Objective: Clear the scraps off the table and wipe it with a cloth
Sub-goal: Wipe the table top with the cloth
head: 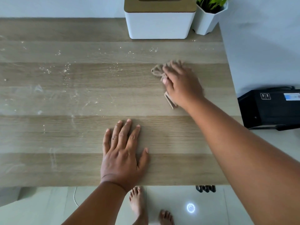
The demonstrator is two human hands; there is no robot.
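while my left hand (123, 153) lies flat, fingers spread, on the table (65, 135), my right hand (181, 83) presses the twine and card scraps (158, 71), fingers blurred.

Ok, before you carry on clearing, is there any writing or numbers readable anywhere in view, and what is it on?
"5 3": white boxed digits on top of the black box standing on the floor right of the table.
Blue and white sticker on the same box: print too small and blurred to read.
Nothing else carries text: not the white container, nor the plant pot.
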